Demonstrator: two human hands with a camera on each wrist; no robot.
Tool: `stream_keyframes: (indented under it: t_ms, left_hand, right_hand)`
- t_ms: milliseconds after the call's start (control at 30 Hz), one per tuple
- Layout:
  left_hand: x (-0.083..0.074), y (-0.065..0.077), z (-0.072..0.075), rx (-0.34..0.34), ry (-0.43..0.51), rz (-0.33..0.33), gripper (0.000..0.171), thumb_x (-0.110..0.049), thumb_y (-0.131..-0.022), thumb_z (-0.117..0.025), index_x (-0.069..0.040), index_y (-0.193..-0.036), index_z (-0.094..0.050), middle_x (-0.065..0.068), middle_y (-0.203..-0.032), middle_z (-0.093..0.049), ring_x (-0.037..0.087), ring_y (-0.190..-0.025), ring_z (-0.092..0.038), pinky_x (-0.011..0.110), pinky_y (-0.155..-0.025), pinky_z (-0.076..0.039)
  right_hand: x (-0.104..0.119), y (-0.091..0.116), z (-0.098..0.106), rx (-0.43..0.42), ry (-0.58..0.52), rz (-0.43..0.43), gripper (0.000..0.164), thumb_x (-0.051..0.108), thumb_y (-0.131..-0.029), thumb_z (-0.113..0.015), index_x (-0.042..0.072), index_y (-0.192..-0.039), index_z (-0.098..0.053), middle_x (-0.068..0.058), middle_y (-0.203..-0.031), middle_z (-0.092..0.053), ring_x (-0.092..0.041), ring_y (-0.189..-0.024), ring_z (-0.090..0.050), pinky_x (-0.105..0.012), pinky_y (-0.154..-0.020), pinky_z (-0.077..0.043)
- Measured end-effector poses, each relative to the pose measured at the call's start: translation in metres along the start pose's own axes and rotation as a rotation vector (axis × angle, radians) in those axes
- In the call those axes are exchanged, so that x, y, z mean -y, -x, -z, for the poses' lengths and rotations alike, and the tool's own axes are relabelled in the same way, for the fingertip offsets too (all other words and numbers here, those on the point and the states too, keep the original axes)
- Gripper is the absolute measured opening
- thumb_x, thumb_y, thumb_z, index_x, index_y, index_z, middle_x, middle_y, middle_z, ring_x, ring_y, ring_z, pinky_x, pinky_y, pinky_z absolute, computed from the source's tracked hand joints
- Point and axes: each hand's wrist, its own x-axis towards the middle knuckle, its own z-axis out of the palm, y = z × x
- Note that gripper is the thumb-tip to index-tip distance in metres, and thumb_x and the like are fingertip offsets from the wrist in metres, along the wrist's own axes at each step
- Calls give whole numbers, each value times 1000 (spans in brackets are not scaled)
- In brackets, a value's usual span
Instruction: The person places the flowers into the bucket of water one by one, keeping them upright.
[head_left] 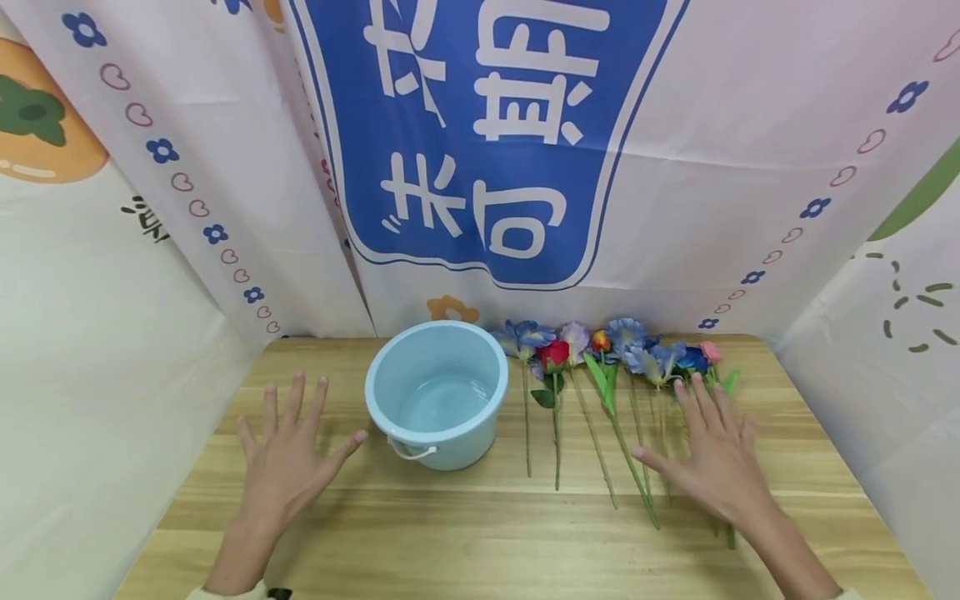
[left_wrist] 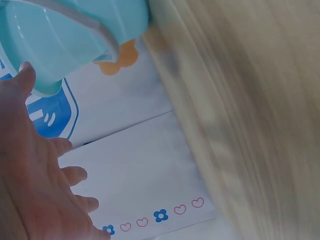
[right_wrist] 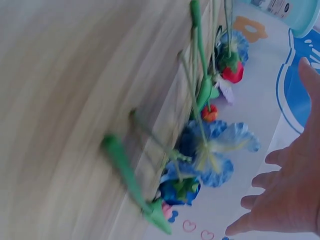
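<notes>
A light blue bucket [head_left: 438, 392] with a pale handle [head_left: 412, 452] stands upright on the table, left of a row of artificial flowers. My left hand [head_left: 288, 454] is spread beside the bucket, apart from it and holding nothing. Over the right end of the row, my right hand [head_left: 712, 458] is spread with nothing in it and hides some stems. The row includes a red rose [head_left: 553, 353], an orange bud [head_left: 601, 341], a dark blue rose [right_wrist: 180, 190], a pink flower [head_left: 710, 351] and several light blue flowers [right_wrist: 217, 167]. Their stems point toward me.
The wood-grain table [head_left: 480, 542] meets a white printed cloth [head_left: 690, 208] at its back edge. More cloth hangs at the left and right sides. The bucket and the flower heads are close to the back cloth.
</notes>
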Motion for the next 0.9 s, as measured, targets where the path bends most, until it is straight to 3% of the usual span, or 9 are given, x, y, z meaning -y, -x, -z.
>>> stream_keyframes:
  t_ms: [200, 433, 600, 700, 800, 900]
  left_hand:
    - [-2, -4, 4, -57, 85, -15, 92, -65, -104, -56, -17, -173, -18, 18, -181, -6, 55, -164, -4, 90, -121, 3]
    - [-11, -13, 2, -152, 254, -93, 81, -47, -105, -65, -8, -169, -32, 26, -175, -25, 57, -159, -25, 80, -127, -20]
    - [-17, -21, -4, -222, 382, -127, 72, -36, -104, -69, -11, -165, -41, 23, -171, -37, 53, -155, -38, 78, -123, -33]
    - [-20, -24, -8, -279, 445, -151, 66, -27, -102, -72, -11, -161, -48, 21, -167, -46, 51, -151, -45, 76, -121, -38]
    - [-23, -27, -12, -331, 509, -174, 61, -17, -99, -74, -10, -157, -55, 18, -161, -54, 44, -147, -53, 47, -125, -48]
    - [-26, -29, -16, -353, 618, -203, 57, -5, -97, -74, -6, -153, -59, 20, -156, -59, 30, -143, -59, 17, -117, -49]
  right_hand:
    - [18, -12, -9, -38, -75, 37, 113, 68, -91, -73, 7, -171, -22, -22, -180, -7, -53, -165, -5, -87, -124, -2]
    - [35, -23, -21, -33, -175, 30, 108, 64, -93, -75, 8, -171, -24, -21, -180, -14, -58, -160, -21, -89, -120, -19]
    - [45, -29, -27, -18, -263, -4, 101, 62, -96, -73, 11, -171, -27, -19, -179, -21, -59, -157, -26, -91, -115, -23]
    - [50, -33, -31, -13, -335, -8, 96, 60, -97, -72, 10, -169, -31, -21, -176, -28, -58, -154, -36, -85, -117, -32]
    - [53, -37, -36, 9, -442, -17, 94, 56, -98, -73, 9, -168, -32, -24, -173, -32, -57, -148, -46, -74, -116, -44]
    - [54, -41, -41, 31, -554, -33, 91, 52, -98, -75, 8, -167, -34, -25, -170, -36, -55, -145, -51, -62, -115, -51]
